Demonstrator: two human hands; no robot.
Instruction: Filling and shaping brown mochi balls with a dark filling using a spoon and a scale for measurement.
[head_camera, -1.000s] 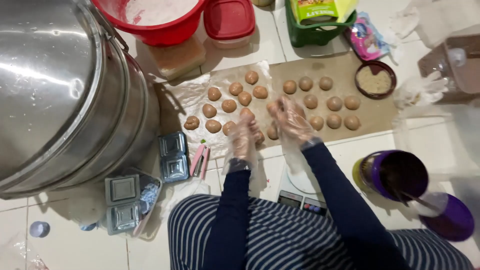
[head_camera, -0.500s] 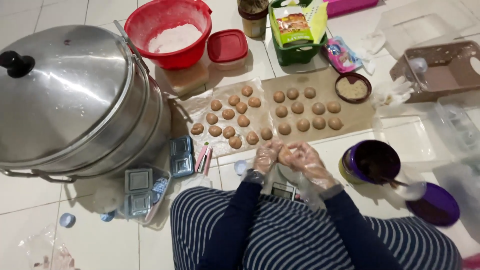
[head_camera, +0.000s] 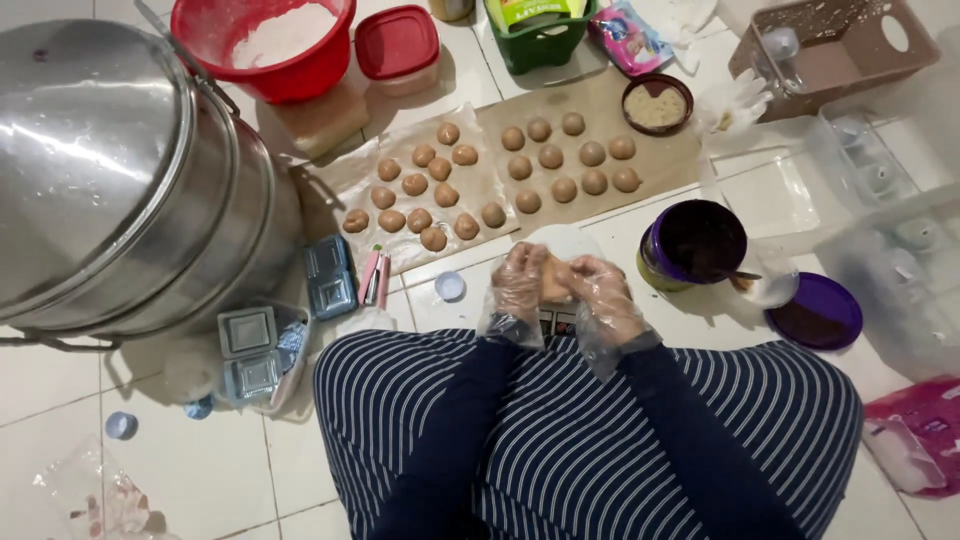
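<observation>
I sit on the tiled floor (head_camera: 60, 370) with my striped lap nearest me. Just past my knees my left hand (head_camera: 520, 285) and right hand (head_camera: 600, 300), both in loose clear plastic gloves, are cupped together around a tan dough piece (head_camera: 553, 280). The fingers curl partly closed on it from both sides, which looks to me like the way to round it. The gloves probably keep the dough off my skin.

I take the purple jar (head_camera: 697, 243) as my marker. It stands open just right of my hands, with dark filling inside, and its purple lid (head_camera: 813, 312) lies beyond it to the right, near enough to reach. Left of the jar, past my hands, square metal moulds (head_camera: 330, 275) lie beside a big steel steamer pot (head_camera: 130, 180).

Beyond the jar, brown paper sheets (head_camera: 600, 110) carry rows of finished dough balls (head_camera: 552, 157), set apart, I judge, so they do not stick. A small dark bowl of crumbs (head_camera: 656, 103) sits at the paper's far edge. Farther up and left of the jar stand a red bowl of white flour (head_camera: 275, 40), a red-lidded box (head_camera: 398, 42) and a green basket (head_camera: 540, 35) holding a yellow-green packet. A pink and blue sachet (head_camera: 630, 38) lies beside the basket.
</observation>
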